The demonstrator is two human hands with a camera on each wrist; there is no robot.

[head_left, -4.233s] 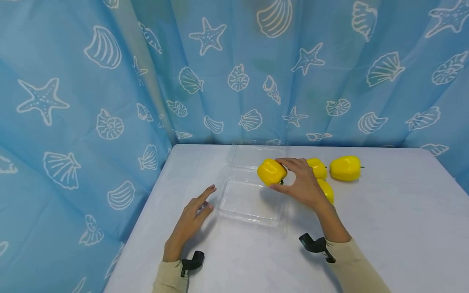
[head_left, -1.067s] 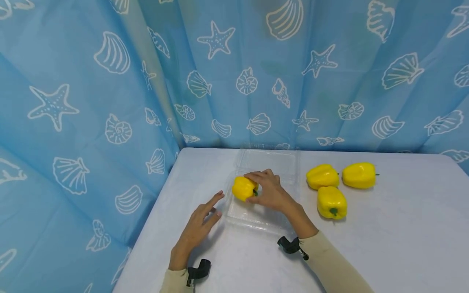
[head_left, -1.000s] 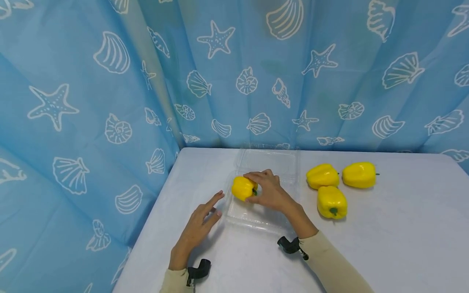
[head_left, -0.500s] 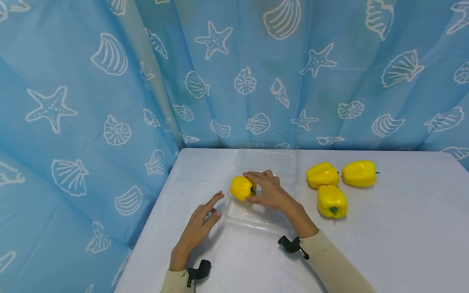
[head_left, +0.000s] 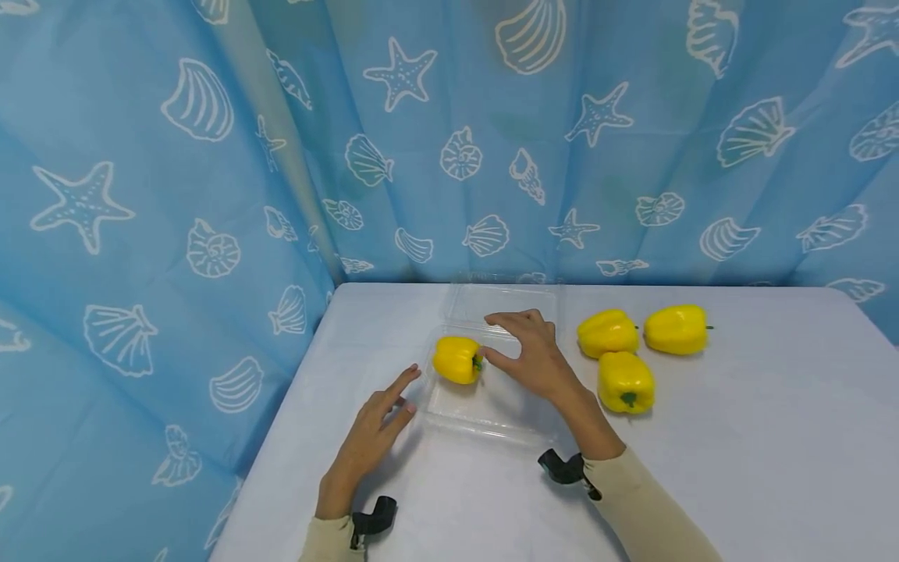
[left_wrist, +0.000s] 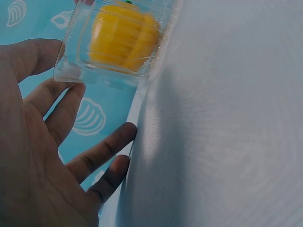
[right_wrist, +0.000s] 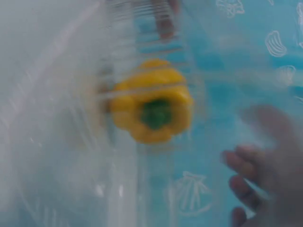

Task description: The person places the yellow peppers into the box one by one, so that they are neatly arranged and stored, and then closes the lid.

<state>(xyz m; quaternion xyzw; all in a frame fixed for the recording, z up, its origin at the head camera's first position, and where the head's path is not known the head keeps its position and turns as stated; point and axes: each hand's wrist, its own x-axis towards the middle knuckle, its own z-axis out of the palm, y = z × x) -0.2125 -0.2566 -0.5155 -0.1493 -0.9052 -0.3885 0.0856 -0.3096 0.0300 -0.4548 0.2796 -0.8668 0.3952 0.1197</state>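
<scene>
Since half a second ago my right hand (head_left: pixel 535 357) has let go of the glossy yellow bell pepper (head_left: pixel 457 360) and drawn back a little; its fingers are now spread and relaxed just beside the green stem end, holding nothing. That pepper lies on its side in the left part of the clear, thin plastic clamshell tray (head_left: pixel 492 406), stem pointing right.

Going by size, I take the pale grey table (head_left: pixel 737 437) first, then the tray, whose hinged lid lies open behind it. I judge the tray light, flimsy and apt to slide or buckle, so I would steady it at the rim. My left hand (head_left: pixel 372 433) lies flat and open on the table, fingertips near the tray's left corner.

The pepper looks smooth, waxy and fairly rigid; I judge it light but slippery, best cupped round its broad body, not by the stem. Three more yellow peppers (head_left: pixel 625 381) sit clustered to the right.
</scene>
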